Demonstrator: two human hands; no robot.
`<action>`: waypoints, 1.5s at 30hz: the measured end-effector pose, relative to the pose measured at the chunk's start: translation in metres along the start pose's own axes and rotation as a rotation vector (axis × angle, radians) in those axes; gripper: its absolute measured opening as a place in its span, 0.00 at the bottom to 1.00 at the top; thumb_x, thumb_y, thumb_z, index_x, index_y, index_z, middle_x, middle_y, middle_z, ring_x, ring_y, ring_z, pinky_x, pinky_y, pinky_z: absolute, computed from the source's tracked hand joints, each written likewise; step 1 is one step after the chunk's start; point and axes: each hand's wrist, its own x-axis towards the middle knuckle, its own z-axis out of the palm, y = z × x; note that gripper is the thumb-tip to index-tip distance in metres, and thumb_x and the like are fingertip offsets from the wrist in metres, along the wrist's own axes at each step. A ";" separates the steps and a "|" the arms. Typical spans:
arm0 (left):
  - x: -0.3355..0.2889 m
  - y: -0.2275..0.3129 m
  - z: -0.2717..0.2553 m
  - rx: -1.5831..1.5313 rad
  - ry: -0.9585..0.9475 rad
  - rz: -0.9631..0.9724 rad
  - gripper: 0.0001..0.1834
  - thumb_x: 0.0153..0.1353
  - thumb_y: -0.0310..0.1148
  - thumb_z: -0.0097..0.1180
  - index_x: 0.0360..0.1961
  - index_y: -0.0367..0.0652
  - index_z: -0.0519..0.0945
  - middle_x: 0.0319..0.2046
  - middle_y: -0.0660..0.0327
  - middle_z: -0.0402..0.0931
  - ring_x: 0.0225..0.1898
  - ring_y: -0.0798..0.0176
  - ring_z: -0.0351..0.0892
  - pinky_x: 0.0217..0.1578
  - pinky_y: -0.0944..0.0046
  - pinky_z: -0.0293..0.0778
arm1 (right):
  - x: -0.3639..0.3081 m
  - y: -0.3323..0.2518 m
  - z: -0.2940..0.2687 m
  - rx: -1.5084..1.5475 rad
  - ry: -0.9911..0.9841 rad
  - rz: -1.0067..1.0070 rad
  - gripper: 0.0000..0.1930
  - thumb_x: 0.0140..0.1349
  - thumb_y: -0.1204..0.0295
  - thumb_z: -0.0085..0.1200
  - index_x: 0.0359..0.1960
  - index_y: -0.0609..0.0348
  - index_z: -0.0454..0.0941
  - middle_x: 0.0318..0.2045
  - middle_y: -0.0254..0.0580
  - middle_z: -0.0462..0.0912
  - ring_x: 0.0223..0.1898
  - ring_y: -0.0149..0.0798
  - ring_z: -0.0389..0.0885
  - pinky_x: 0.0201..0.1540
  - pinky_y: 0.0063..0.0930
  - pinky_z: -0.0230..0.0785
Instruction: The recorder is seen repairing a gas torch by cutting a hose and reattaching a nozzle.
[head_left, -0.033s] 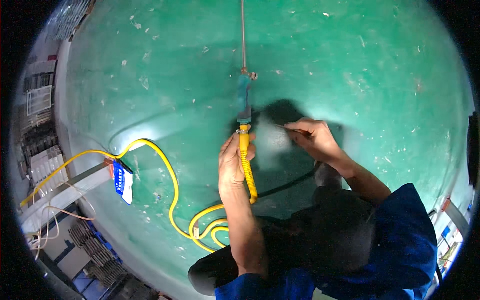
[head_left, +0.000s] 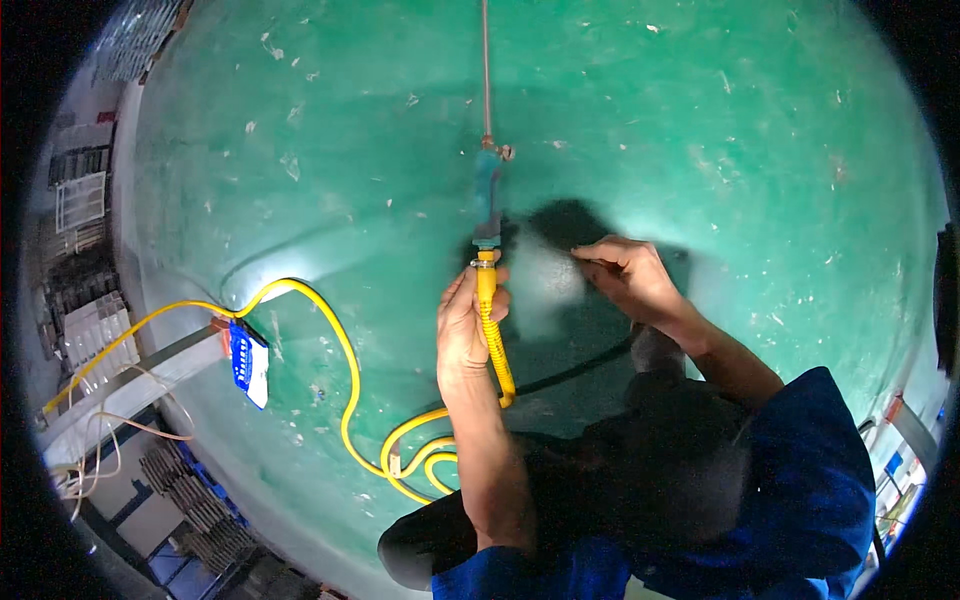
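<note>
Hose (head_left: 487, 285) clamped in left grip (head_left: 463, 328), right grip (head_left: 633, 282) pinched together, wide green tabletop (head_left: 780, 200), edge (head_left: 124, 200) far left

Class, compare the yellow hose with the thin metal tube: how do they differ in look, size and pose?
The yellow hose is bright yellow; the thin metal tube looks dull metallic. The hose curves and loops, whereas the tube runs straight. The hose also looks thicker than the tube. Both are long and slender.

Left hand (head_left: 464, 325) curled — right hand (head_left: 630, 280) pinched, apart.
</note>
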 end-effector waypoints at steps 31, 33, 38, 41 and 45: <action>-0.021 0.004 0.019 0.179 0.135 0.012 0.21 0.71 0.39 0.49 0.58 0.36 0.72 0.32 0.52 0.80 0.18 0.67 0.70 0.20 0.71 0.66 | 0.112 -0.007 0.083 0.885 -0.139 0.378 0.14 0.58 0.57 0.63 0.33 0.52 0.76 0.21 0.22 0.67 0.19 0.19 0.57 0.21 0.20 0.43; -0.024 0.001 0.030 0.284 0.251 0.112 0.19 0.70 0.37 0.51 0.56 0.36 0.73 0.35 0.51 0.82 0.19 0.65 0.75 0.19 0.72 0.68 | 0.113 -0.006 0.084 0.893 -0.160 0.370 0.15 0.58 0.57 0.63 0.34 0.53 0.76 0.21 0.23 0.67 0.19 0.19 0.57 0.21 0.20 0.43; -0.026 0.000 0.036 0.434 0.373 0.244 0.17 0.67 0.36 0.55 0.52 0.36 0.78 0.41 0.51 0.83 0.27 0.58 0.86 0.17 0.73 0.72 | 0.114 -0.005 0.086 0.900 -0.189 0.327 0.16 0.59 0.57 0.62 0.36 0.55 0.76 0.21 0.24 0.67 0.19 0.20 0.57 0.21 0.20 0.44; -0.025 -0.001 0.036 0.477 0.431 0.271 0.17 0.66 0.35 0.57 0.51 0.36 0.79 0.40 0.52 0.83 0.28 0.57 0.86 0.17 0.73 0.72 | 0.115 -0.003 0.087 0.925 -0.195 0.329 0.16 0.59 0.57 0.62 0.37 0.56 0.76 0.21 0.24 0.66 0.19 0.20 0.56 0.21 0.20 0.44; -0.024 -0.003 0.032 0.444 0.463 0.288 0.17 0.65 0.35 0.57 0.51 0.36 0.79 0.40 0.52 0.83 0.28 0.57 0.86 0.17 0.72 0.72 | 0.116 -0.003 0.092 0.945 -0.192 0.310 0.16 0.60 0.57 0.62 0.37 0.56 0.75 0.22 0.24 0.66 0.19 0.20 0.56 0.21 0.21 0.44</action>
